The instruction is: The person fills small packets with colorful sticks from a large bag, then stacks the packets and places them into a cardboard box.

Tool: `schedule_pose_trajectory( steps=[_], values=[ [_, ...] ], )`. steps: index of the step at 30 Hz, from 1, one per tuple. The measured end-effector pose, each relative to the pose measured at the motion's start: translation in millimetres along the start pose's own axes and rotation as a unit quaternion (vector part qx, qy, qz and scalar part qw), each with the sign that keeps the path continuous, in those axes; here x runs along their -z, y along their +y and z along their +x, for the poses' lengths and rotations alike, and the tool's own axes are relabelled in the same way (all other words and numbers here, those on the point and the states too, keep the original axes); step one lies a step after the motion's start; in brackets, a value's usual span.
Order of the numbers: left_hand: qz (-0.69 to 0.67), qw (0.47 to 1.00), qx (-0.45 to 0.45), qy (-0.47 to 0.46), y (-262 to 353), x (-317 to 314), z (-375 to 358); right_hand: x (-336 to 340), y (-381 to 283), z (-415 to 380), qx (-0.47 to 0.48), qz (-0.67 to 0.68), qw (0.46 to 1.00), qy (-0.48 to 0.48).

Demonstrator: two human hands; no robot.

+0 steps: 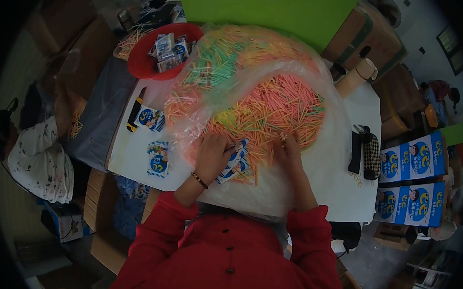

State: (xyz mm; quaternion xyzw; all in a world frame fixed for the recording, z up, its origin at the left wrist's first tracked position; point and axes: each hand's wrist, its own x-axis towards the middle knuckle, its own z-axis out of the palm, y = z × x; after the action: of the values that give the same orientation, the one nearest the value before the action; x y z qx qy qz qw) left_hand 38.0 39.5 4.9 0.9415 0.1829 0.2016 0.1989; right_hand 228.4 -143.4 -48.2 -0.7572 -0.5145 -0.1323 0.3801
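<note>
While both half-closed, left hand (213, 155) with packet (236, 167), right hand (289, 152), hold unclear, bag (249, 70) before red basin (141, 64)

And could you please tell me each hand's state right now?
Left hand: holding a blue and white plastic packet.
Right hand: at thin pink and orange sticks; open or closed, cannot tell.

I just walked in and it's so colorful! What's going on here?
A person in red is at a clear bag of colorful sticks. The left hand touches a blue-and-white packet, and the right hand is among the sticks. Two more packets lie on the table; others sit in a red bowl.
</note>
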Motion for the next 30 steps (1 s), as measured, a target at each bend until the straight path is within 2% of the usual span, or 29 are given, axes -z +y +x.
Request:
schedule_pose_trajectory(
  steps=[1,2,5,6,7,8,9,10,11,12,13,14,15,17,18,19,20,21,22,23,24,25,26,27,28,29,30],
  values=[
    [0.012,1.0,-0.022,-0.003,-1,0,0,-2,4,-1,-0.114,0.092,0.989,0.028],
    [0.013,1.0,-0.022,-0.002,-2,0,1,-4,8,-2,-0.224,0.182,0.956,0.055],
    [0.037,0.997,-0.059,0.041,4,3,4,-9,14,-3,-0.271,0.228,0.935,0.038],
    [0.051,0.997,-0.036,0.049,9,5,5,-6,16,-3,-0.272,0.227,0.934,0.04],
    [0.065,0.996,-0.014,0.06,12,7,7,2,11,4,-0.157,0.136,0.978,0.027],
    [0.066,0.996,-0.015,0.062,11,7,8,7,6,11,-0.038,0.041,0.998,0.012],
    [0.011,0.996,-0.025,0.082,8,7,8,7,2,14,-0.036,0.041,0.998,0.012],
    [-0.044,0.993,-0.034,0.101,6,8,9,5,0,14,-0.175,0.255,0.946,0.098],
    [-0.043,0.993,-0.032,0.102,5,9,9,4,-2,14,-0.303,0.45,0.822,0.174],
    [-0.193,0.978,0.025,0.075,4,11,9,8,0,17,-0.304,0.451,0.822,0.171],
    [-0.338,0.937,0.082,0.044,3,12,8,13,6,20,-0.336,0.505,0.779,0.158],
    [-0.338,0.937,0.082,0.043,3,10,7,17,10,22,-0.362,0.558,0.732,0.147],
    [-0.342,0.931,0.111,0.059,3,6,8,14,7,22,-0.36,0.558,0.733,0.149],
    [-0.347,0.925,0.136,0.078,-3,-1,9,1,3,18,-0.304,0.459,0.821,0.152],
    [-0.225,0.971,0.06,0.052,-11,-2,8,-6,9,10,-0.302,0.46,0.821,0.154],
    [-0.097,0.995,-0.017,0.027,-15,-3,7,-17,24,-3,-0.261,0.371,0.886,0.094],
    [-0.097,0.995,-0.017,0.028,-11,1,9,-18,25,-2,-0.216,0.276,0.936,0.033],
    [-0.029,0.999,-0.027,0.027,-7,3,9,-16,28,-1,-0.214,0.276,0.937,0.033],
    [0.039,0.998,-0.036,0.024,-2,6,8,-4,17,7,-0.273,0.351,0.894,0.063],
    [0.039,0.998,-0.035,0.022,0,8,7,5,7,12,-0.33,0.422,0.839,0.093],
    [0.056,0.997,-0.015,0.045,2,10,8,10,6,15,-0.331,0.422,0.839,0.093],
    [0.072,0.995,0.006,0.069,3,12,10,16,7,20,-0.359,0.474,0.795,0.122],
    [0.072,0.995,0.006,0.068,2,16,12,21,8,24,-0.385,0.522,0.746,0.149],
    [0.057,0.993,-0.036,0.101,-2,22,16,26,7,26,-0.386,0.522,0.746,0.149],
    [0.042,0.987,-0.077,0.134,-5,26,17,30,6,30,-0.429,0.586,0.668,0.162],
    [0.042,0.987,-0.076,0.134,-7,27,16,33,5,31,-0.466,0.643,0.582,0.173],
    [-0.162,0.985,0.03,0.049,-9,28,14,32,6,31,-0.466,0.644,0.582,0.172]
  ],
)
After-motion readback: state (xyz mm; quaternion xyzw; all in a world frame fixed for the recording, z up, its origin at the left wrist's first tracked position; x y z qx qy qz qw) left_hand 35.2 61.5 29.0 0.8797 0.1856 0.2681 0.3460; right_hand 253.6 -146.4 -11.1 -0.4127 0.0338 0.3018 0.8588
